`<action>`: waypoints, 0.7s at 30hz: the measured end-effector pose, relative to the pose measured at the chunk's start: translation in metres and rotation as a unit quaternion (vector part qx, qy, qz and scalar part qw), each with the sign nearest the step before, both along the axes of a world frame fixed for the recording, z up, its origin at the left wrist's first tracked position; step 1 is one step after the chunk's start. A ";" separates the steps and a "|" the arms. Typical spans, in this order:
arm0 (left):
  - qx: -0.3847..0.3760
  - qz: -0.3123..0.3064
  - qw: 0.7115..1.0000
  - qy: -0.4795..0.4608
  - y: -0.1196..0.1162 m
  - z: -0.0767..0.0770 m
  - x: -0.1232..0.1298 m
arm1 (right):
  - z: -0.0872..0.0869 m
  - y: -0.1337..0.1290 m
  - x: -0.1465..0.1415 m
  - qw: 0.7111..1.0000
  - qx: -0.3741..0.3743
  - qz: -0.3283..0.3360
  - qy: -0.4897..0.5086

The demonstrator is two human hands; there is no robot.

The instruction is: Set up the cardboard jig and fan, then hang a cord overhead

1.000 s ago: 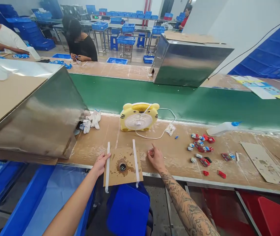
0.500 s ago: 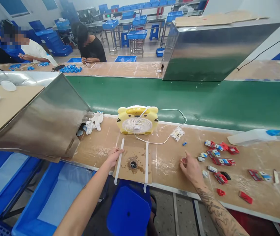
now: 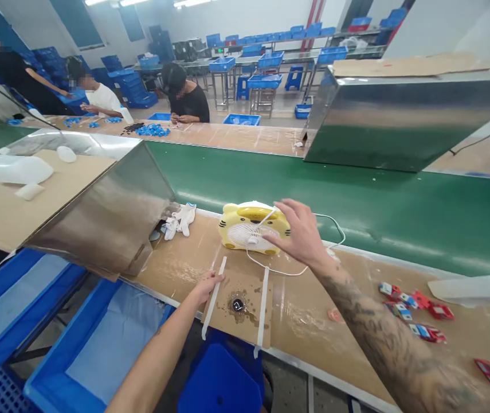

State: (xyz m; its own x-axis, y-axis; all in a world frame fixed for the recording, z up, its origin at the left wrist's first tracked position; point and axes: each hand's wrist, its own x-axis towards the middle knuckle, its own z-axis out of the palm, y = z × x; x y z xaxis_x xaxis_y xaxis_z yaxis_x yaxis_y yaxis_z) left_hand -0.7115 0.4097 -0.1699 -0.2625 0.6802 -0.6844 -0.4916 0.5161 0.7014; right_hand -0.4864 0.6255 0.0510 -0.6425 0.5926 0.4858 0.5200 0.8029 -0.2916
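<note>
My right hand (image 3: 300,234) hovers with spread fingers right beside a small yellow tiger-shaped fan (image 3: 249,227) and holds nothing. The fan stands on the brown bench with its white cable (image 3: 309,267) looping past it. My left hand (image 3: 207,282) rests on the left white strip of a taped cardboard square (image 3: 245,295) with a small black hole (image 3: 238,304) in its middle. A small pink piece (image 3: 334,315) lies on the bench under my right forearm.
Red, white and blue small parts (image 3: 416,312) are scattered on the bench to the right. A metal hood (image 3: 111,218) stands at left, white gloves (image 3: 179,219) beside it. The green conveyor belt (image 3: 356,201) runs behind. People work at the far bench. Blue bins (image 3: 98,338) sit below.
My right hand left the small piece on the bench and rose up to the fan with fingers spread. The camera turned left. My left hand stayed on the cardboard.
</note>
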 end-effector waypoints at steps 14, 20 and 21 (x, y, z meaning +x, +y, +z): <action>0.043 0.039 0.997 -0.041 -0.003 -0.008 0.000 | 0.012 0.075 -0.143 0.975 0.030 0.027 -0.220; 0.041 0.026 0.998 -0.038 -0.002 -0.007 -0.001 | 0.012 0.068 -0.220 0.976 0.035 0.078 -0.202; 0.041 0.025 0.998 -0.036 -0.001 -0.007 -0.002 | 0.011 0.066 -0.230 0.975 0.033 0.086 -0.202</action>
State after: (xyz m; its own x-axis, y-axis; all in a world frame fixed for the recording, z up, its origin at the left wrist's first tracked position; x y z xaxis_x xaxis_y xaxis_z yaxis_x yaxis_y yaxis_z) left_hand -0.7131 0.4085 -0.1771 -0.2494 0.7225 -0.6448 -0.5654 0.4320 0.7027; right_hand -0.7163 0.6914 0.0620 -0.8761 0.4362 0.2054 0.4387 0.8979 -0.0360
